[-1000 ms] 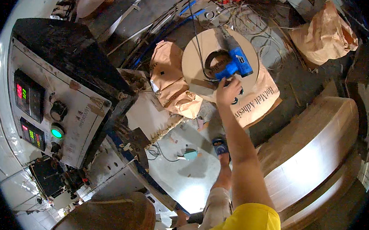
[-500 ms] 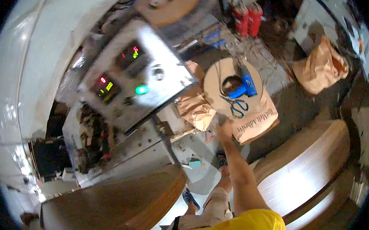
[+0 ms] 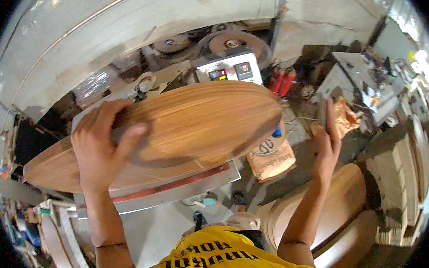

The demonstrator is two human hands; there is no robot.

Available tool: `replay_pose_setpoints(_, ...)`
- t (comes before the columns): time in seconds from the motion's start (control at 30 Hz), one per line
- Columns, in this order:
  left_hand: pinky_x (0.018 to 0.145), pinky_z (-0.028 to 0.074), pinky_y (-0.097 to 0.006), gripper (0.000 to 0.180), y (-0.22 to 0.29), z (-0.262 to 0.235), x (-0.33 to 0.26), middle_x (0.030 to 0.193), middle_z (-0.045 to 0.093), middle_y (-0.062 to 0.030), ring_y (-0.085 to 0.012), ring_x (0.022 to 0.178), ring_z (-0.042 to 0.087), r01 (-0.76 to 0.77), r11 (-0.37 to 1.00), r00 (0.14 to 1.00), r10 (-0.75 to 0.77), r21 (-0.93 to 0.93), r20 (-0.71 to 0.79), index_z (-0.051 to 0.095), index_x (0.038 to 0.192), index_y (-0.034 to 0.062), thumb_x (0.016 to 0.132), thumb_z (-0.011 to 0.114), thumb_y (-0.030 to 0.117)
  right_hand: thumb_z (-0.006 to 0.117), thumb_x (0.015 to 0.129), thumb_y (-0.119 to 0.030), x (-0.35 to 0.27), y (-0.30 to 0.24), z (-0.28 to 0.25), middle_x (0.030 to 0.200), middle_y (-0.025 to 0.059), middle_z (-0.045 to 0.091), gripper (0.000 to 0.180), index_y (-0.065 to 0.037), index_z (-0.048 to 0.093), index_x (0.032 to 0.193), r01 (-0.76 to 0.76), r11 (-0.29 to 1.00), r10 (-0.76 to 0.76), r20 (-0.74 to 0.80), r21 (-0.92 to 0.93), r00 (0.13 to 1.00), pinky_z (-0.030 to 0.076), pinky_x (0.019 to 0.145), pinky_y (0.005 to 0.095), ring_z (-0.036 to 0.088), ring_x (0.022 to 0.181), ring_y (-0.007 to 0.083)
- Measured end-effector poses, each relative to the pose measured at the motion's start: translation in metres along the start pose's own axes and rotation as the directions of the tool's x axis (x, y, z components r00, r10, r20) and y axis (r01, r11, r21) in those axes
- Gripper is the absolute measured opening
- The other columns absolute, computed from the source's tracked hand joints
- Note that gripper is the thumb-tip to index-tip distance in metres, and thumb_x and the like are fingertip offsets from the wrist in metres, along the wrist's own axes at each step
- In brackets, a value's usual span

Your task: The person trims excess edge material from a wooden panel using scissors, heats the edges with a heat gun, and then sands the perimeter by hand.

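The left hand grips the near edge of a large oval wooden board, fingers curled over the top face and thumb pressed flat on the wood, holding it tilted above a metal machine table with a red strip along its edge. The board's far end reaches toward a grey control box with small lit displays. The right hand is raised well apart from the board, fingers straight and open, holding nothing; it stands in front of a crumpled brown paper bag. Below the board's far end lies a brown sack on the floor, and stacked curved wooden pieces sit just beside the right forearm
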State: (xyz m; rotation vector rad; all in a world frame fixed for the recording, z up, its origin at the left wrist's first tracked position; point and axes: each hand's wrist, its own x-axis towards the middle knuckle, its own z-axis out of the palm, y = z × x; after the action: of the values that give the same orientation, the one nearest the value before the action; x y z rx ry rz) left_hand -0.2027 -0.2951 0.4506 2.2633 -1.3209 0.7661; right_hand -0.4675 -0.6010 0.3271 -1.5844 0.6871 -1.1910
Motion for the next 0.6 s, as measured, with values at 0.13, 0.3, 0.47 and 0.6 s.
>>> replay_pose_setpoints(0.13, 0.079, 0.057, -0.043, 0.061, 0.001, -0.007, -0.005, 0.105, 0.073, -0.0133, -0.0355, 0.092, 0.072, -0.052, 0.994, 0.998, 0.047, 0.098, 0.053, 0.067, 0.116, 0.0092, 0.08, 0.08, 0.056, 0.052, 0.091, -0.001, -0.015, -0.078, 0.075, 0.161, 0.0176, 0.045, 0.058, 0.001, 0.052, 0.15, 0.219, 0.972, -0.19, 0.269, -0.08, 0.944, 0.022, 0.125, 0.0367, 0.033, 0.154, 0.0267)
replay_pose_setpoints(0.3, 0.076, 0.057, -0.041, 0.065, 0.006, -0.002, -0.009, 0.097, 0.072, -0.008, -0.0301, 0.087, 0.072, -0.105, 0.986, 0.994, 0.106, 0.132, -0.005, 0.067, 0.108, 0.0107, 0.07, 0.082, 0.061, 0.05, 0.095, -0.006, -0.016, -0.104, 0.102, 0.151, 0.0224, 0.055, 0.048, 0.004, 0.058, 0.142, 0.269, 0.933, -0.208, 0.253, -0.238, 0.945, 0.034, 0.12, 0.0348, 0.047, 0.146, 0.0287)
replay_pose_setpoints(0.47, 0.073, 0.056, -0.039, 0.065, 0.005, 0.0, -0.014, 0.093, 0.07, -0.0063, -0.0269, 0.085, 0.071, -0.096, 0.98, 0.995, 0.096, 0.175, 0.006, 0.067, 0.105, 0.0106, 0.069, 0.08, 0.063, 0.049, 0.093, -0.009, -0.028, -0.121, 0.119, 0.144, 0.0225, 0.061, 0.047, 0.002, 0.063, 0.137, 0.382, 0.84, -0.289, 0.279, -0.385, 0.916, 0.044, 0.112, 0.0367, 0.058, 0.136, 0.0325)
replay_pose_setpoints(0.6, 0.074, 0.055, -0.038, 0.065, 0.005, 0.001, -0.013, 0.093, 0.069, -0.0052, -0.0251, 0.086, 0.07, -0.092, 0.981, 0.996, 0.091, 0.172, 0.015, 0.067, 0.105, 0.0113, 0.069, 0.079, 0.064, 0.05, 0.091, -0.011, -0.033, -0.137, 0.13, 0.141, 0.0215, 0.062, 0.049, -0.003, 0.065, 0.136, 0.465, 0.74, -0.319, 0.355, -0.487, 0.879, 0.048, 0.108, 0.0392, 0.062, 0.129, 0.0365)
